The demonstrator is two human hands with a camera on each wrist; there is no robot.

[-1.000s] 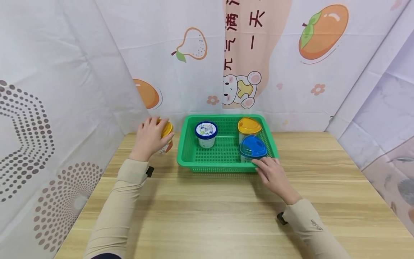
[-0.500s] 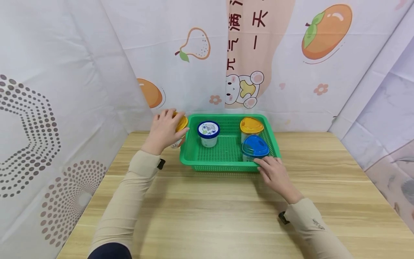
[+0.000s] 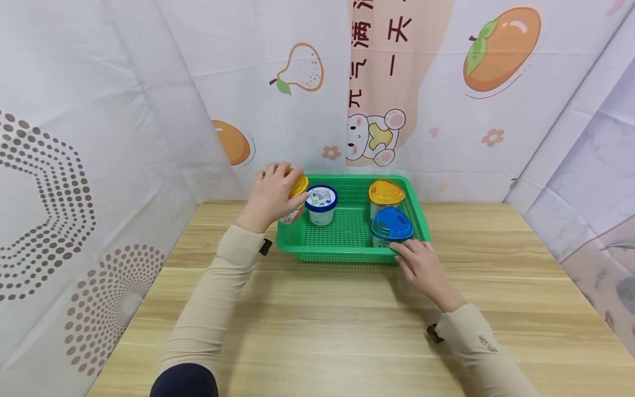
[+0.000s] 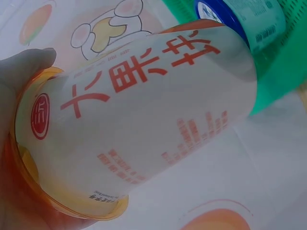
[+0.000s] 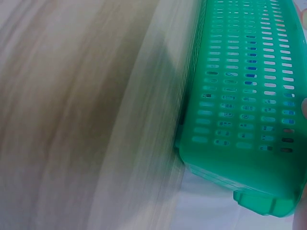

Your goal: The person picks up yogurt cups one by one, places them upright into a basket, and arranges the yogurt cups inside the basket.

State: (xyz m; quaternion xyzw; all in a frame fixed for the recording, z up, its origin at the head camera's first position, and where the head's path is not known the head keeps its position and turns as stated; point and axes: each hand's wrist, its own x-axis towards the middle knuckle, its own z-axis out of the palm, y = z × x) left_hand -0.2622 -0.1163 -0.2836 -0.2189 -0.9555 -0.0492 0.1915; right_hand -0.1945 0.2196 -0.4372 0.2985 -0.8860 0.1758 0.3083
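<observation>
My left hand (image 3: 270, 197) grips a tall cup with a yellow lid (image 3: 299, 186) from above, over the left end of the green basket (image 3: 342, 251). The left wrist view shows the cup (image 4: 144, 110) with its white label and red characters, the hand around its lidded end. Right beside it in the basket stands a small tub with a navy-rimmed lid (image 3: 321, 205). My right hand (image 3: 421, 269) holds the basket's front right rim, fingertips over the edge close to a cup with a blue lid (image 3: 392, 223). Behind that one is another yellow-lidded cup (image 3: 386, 193).
A wood-grain table (image 3: 317, 325) carries the basket near its back edge. Printed white curtains (image 3: 238, 66) hang close behind and along both sides. From the right wrist view, the basket's slotted wall (image 5: 240, 110) fills the right part.
The left hand has carried the yellow-lidded cup rightward, from beside the basket to over its left end. The right hand keeps its place on the rim.
</observation>
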